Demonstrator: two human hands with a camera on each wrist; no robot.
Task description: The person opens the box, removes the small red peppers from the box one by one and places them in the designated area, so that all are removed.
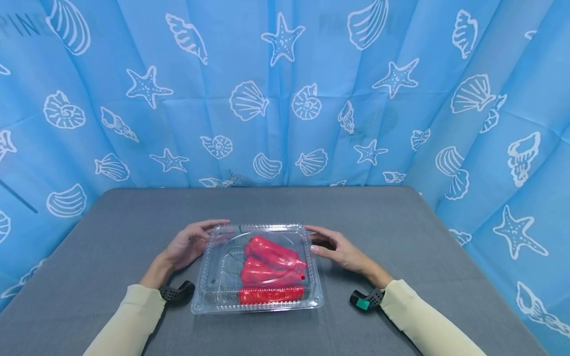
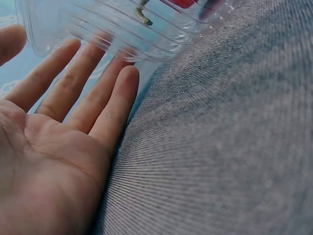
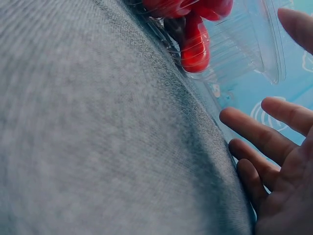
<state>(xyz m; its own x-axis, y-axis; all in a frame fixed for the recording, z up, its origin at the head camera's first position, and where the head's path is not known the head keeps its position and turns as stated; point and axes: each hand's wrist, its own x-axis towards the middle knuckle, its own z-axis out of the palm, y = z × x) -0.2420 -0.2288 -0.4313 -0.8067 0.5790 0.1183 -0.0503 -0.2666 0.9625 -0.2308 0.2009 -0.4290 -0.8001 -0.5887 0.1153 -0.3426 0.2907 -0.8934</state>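
A clear plastic clamshell box [image 1: 222,296] sits on the grey table, its lid down. Inside lie red peppers [image 1: 271,252] with thin green stems, and a red strip with lettering [image 1: 271,295] shows along the near side. My left hand [image 1: 189,244] is at the box's left side; in the left wrist view its straight fingers reach the ribbed plastic wall [image 2: 112,24]. On the opposite side, my right hand [image 1: 340,249] has its fingers loosely extended towards the box. The right wrist view shows these fingers [image 3: 259,134] a little apart from the wall, and nothing is held.
The grey cloth-covered table [image 1: 392,222] spreads around the box. Behind it and at both sides hangs a blue curtain [image 1: 285,123] printed with white shells and starfish. Dark bands [image 1: 367,300] circle both wrists.
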